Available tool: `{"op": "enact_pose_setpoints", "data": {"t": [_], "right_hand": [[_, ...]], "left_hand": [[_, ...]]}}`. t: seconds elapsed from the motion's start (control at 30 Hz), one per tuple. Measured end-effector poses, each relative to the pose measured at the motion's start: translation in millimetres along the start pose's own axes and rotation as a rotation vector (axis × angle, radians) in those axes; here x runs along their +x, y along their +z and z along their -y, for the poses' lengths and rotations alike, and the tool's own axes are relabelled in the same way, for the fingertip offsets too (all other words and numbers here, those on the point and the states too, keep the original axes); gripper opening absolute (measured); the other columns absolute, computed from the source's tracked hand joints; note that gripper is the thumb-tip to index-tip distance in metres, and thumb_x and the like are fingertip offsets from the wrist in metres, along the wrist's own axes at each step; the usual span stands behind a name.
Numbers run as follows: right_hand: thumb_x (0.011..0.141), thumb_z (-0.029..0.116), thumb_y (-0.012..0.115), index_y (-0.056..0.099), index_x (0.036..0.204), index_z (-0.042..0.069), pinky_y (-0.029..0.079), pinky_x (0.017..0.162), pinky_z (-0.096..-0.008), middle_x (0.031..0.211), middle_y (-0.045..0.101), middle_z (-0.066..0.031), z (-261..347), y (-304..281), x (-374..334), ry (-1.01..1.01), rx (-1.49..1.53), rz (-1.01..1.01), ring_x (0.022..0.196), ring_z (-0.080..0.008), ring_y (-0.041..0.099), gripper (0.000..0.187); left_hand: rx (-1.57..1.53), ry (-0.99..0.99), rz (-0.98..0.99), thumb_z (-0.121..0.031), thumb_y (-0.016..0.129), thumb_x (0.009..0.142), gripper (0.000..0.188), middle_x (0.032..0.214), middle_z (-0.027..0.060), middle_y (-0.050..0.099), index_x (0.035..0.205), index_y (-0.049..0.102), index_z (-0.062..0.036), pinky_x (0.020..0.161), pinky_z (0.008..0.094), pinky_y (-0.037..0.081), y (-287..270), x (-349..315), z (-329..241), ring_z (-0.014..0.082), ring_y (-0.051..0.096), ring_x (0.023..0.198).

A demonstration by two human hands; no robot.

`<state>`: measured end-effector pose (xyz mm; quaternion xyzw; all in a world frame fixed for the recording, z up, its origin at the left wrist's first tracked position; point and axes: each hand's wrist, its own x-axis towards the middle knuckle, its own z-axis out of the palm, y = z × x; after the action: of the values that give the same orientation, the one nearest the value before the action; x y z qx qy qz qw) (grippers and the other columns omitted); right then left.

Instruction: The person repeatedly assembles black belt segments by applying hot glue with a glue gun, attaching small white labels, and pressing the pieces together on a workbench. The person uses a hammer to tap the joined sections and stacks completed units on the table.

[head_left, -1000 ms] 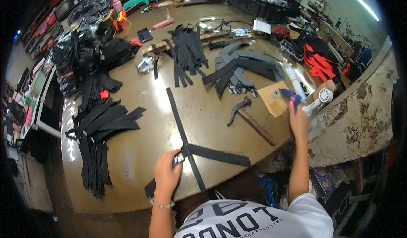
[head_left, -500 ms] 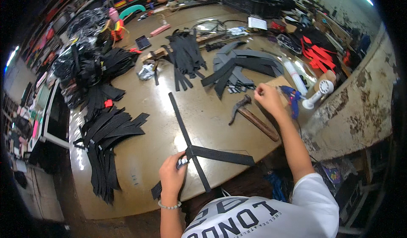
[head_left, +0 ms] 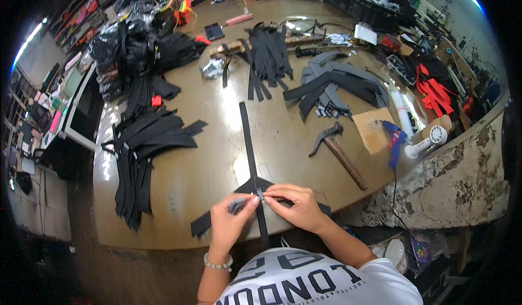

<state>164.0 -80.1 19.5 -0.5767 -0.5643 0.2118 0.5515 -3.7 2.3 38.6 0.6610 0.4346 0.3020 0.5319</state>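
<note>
Fingertips of my left hand [head_left: 232, 218] and my right hand [head_left: 296, 207] meet at the table's near side, both pinched on a small grey piece [head_left: 260, 194]. A second small grey and white piece [head_left: 236, 205] is tucked in my left hand. Under my fingers, a long narrow black strap [head_left: 247, 136] runs away from me. Wider black webbing spreads out to both sides beneath it, its left end [head_left: 201, 225] showing past my left hand. My right hand partly hides the right end.
A claw hammer [head_left: 343, 158] lies right of my hands, beyond it a brown board [head_left: 372, 128] and a blue glue gun [head_left: 394, 136]. A white handheld fan [head_left: 429, 142] sits at the edge. Black strap bundles [head_left: 136, 158] lie left; more straps [head_left: 269, 55] and grey curved pieces [head_left: 348, 74] lie farther back.
My right hand has come from beside the hammer to the strap and meets my left hand there. The left hand has moved slightly right. The view has shifted.
</note>
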Motion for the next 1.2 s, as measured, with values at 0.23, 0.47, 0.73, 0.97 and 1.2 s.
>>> {"op": "enact_pose_setpoints", "data": {"t": [0.23,0.47,0.73,0.97,1.2], "right_hand": [[0.086,0.001,0.07,0.071,0.099,-0.003,0.055,0.071,-0.0245,0.095,0.072,-0.0133,-1.4,14.3,-5.7,-0.017,0.027,0.047,0.08,-0.0149,0.069,0.014],[0.088,0.005,0.069,0.069,0.1,-0.004,0.055,0.068,-0.0247,0.097,0.071,-0.0138,-3.7,14.7,-14.8,0.477,0.167,-0.033,0.082,-0.012,0.068,0.015],[0.088,0.002,0.067,0.067,0.1,-0.004,0.05,0.061,-0.0238,0.091,0.065,-0.0113,-20.4,12.3,-15.7,0.202,-0.09,-0.067,0.07,-0.0115,0.061,0.014],[0.088,0.001,0.067,0.067,0.098,-0.004,0.049,0.062,-0.0245,0.089,0.064,-0.0108,-23.2,15.1,-17.9,0.131,-0.1,-0.039,0.069,-0.0131,0.06,0.011],[0.085,0.0,0.063,0.061,0.112,-0.003,0.05,0.082,-0.0379,0.104,0.06,-0.0158,6.1,0.9,-21.4,-0.021,-0.377,0.24,0.09,-0.0283,0.059,0.027]], "left_hand": [[-0.134,-0.181,0.149,-0.016,0.073,0.088,0.02,0.079,-0.0028,0.066,0.09,0.071,0.0038,0.064,0.02,0.045,-9.6,5.7,17.8,0.0035,0.054,0.072],[0.121,-0.085,0.101,-0.022,0.075,0.086,0.026,0.076,0.0089,0.068,0.092,0.071,0.0035,0.063,0.0265,0.046,-6.5,20.0,13.8,0.0101,0.058,0.068],[0.499,0.147,-0.035,-0.025,0.077,0.08,0.029,0.078,0.018,0.064,0.077,0.063,0.0005,0.066,0.0422,0.048,3.6,45.0,32.4,0.0353,0.062,0.072],[0.467,0.194,-0.135,-0.028,0.078,0.08,0.029,0.077,0.0145,0.065,0.078,0.064,-0.0029,0.063,0.0386,0.048,12.2,40.6,38.7,0.0305,0.062,0.069],[0.38,0.087,-0.11,-0.027,0.075,0.082,0.026,0.082,0.0137,0.066,0.086,0.066,-0.0029,0.067,0.0375,0.048,7.2,40.4,38.8,0.0293,0.063,0.074]]}}
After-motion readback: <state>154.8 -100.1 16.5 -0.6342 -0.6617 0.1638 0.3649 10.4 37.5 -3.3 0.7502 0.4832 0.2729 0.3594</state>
